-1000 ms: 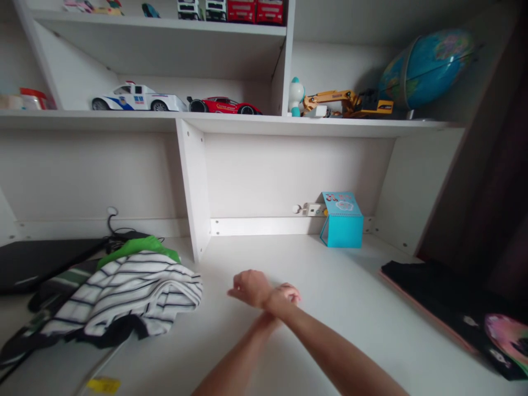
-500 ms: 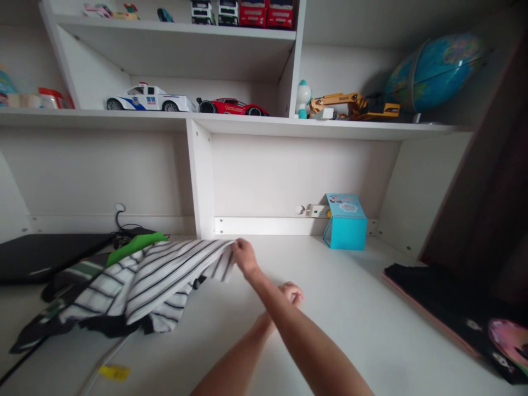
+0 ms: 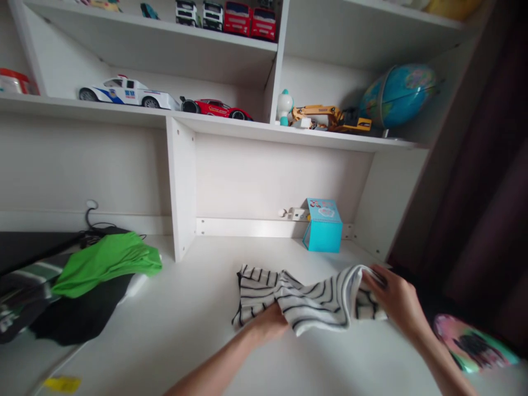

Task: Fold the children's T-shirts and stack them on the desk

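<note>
Child's bedroom, toy cars (image 3: 127,92), globe (image 3: 396,94), desk (image 3: 198,324)

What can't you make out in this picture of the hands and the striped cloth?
- Left hand, head view: its fingers are under the white black-striped cloth, so its grip is hidden.
- Pink-and-green printed item: cut off at the right edge by the right hand's arm.
- Small turquoise cardboard box: the lid print is too small to read.

One striped garment (image 3: 305,300), white with thin black stripes, soft knit fabric. It lies crumpled and partly bunched across the middle of the white bench (image 3: 185,330), its left portion flat on the surface. Its right end is raised off the bench and folded over.
</note>
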Motion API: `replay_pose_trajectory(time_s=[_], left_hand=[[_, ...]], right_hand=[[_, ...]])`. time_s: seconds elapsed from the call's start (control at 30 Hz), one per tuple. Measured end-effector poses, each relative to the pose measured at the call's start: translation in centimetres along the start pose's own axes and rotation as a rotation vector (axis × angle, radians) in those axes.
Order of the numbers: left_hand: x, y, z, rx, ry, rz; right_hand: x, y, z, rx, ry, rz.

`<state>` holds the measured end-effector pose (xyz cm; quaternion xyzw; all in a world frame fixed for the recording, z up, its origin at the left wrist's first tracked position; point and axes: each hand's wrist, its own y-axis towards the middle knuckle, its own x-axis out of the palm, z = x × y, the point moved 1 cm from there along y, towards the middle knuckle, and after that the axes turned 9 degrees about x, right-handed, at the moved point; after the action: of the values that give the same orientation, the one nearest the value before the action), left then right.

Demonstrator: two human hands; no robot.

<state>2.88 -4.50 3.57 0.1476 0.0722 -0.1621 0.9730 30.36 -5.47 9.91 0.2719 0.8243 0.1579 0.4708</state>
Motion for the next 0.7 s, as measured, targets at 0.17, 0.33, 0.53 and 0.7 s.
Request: replay_pose_trajectory(time_s=[0.17,0.33,0.53,0.7], left_hand=[[0.7,0.3,0.5,-0.300,-0.379,-0.216],[1.1,-1.8,0.6,-0.485,-0.454,-0.264],[-1.0,-1.4,3.3,-0.081,0.009,0.049],[1.6,0.1,7.2,0.192,0.015,-0.028]], right_hand=[[-0.6,-4.4,2.5,-0.051,-0.017,-0.252],[-0.7,-5.9,2.2,-0.145,0.048,-0.514],[-0.9,-6.1,1.6,-0.103,-0.024,-0.736],[0.3,-5.9,-2.8,-0.138,0.400,-0.876]])
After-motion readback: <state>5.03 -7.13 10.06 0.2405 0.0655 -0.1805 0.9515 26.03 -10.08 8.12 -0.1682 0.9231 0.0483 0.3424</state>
